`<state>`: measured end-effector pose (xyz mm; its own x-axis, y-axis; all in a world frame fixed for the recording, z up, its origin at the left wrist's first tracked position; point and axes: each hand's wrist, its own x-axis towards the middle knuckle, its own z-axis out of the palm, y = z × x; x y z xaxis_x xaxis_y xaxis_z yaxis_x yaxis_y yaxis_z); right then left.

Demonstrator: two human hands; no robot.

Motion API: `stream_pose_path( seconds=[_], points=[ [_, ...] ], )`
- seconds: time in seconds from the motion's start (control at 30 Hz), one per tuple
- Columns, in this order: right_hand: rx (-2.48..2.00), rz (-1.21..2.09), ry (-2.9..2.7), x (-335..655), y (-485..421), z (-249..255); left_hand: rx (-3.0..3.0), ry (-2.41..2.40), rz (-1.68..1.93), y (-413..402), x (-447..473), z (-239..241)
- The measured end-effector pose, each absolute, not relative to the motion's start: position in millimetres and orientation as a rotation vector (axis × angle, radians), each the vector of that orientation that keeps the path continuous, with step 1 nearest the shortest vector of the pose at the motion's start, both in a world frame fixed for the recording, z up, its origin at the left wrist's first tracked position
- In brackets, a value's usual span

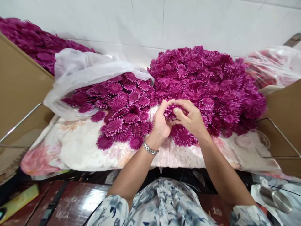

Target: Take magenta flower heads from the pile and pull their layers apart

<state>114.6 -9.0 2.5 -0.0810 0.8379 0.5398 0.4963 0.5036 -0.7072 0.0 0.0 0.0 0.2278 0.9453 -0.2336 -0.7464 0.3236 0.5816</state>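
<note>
My left hand (161, 121), with a metal watch at the wrist, and my right hand (191, 119) meet over a small bunch of magenta fabric flower pieces (172, 112), fingers closed on it from both sides. A big heap of the same magenta flower pieces (207, 84) lies just behind and to the right of my hands. More flat flower pieces (122, 110) spill from a clear plastic bag (87, 67) on the left. All of it rests on a floral cloth (80, 150).
Cardboard box walls stand at the left (21, 84) and right (282, 110). Another plastic bag with reddish pieces (270, 66) sits at the back right. More magenta pieces (30, 44) fill the far left. White tiled wall behind. A metal cup (275, 197) lies at lower right.
</note>
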Motion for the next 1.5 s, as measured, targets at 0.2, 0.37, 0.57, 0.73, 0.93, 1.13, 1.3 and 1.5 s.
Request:
stream_pose_path(
  seconds=[0.2,0.37,0.57,0.73,0.93,1.13,1.3,1.5],
  points=[
    [-1.108,0.313,-1.762,116.1,-24.9,-2.6,0.376,0.663,1.164,-11.6,1.9,7.6],
    [-1.104,0.028,-1.741,117.2,-37.4,-11.7,0.232,0.668,1.134,-35.2,-3.5,5.9],
    [-0.978,-0.161,-1.914,113.0,-57.0,-32.5,0.123,0.685,1.226,-52.8,-10.4,-5.8],
    [-1.017,0.105,-1.865,112.7,-73.9,-26.6,0.339,0.759,1.282,-55.2,-19.0,-19.0],
    [-1.108,0.146,-1.806,109.6,-70.6,-29.3,0.445,0.699,1.242,-71.2,-11.7,-22.2],
    [-1.102,-0.221,-1.921,97.5,-68.3,-43.4,0.493,0.734,1.237,-75.9,-6.7,-26.2],
    [-1.054,-0.087,-2.052,97.2,-76.2,-32.0,0.402,0.789,1.383,-63.5,-16.4,-29.0],
    [-1.103,0.066,-1.884,106.8,-82.0,-30.6,0.501,0.909,1.445,-55.3,-23.7,-26.5]
  ],
)
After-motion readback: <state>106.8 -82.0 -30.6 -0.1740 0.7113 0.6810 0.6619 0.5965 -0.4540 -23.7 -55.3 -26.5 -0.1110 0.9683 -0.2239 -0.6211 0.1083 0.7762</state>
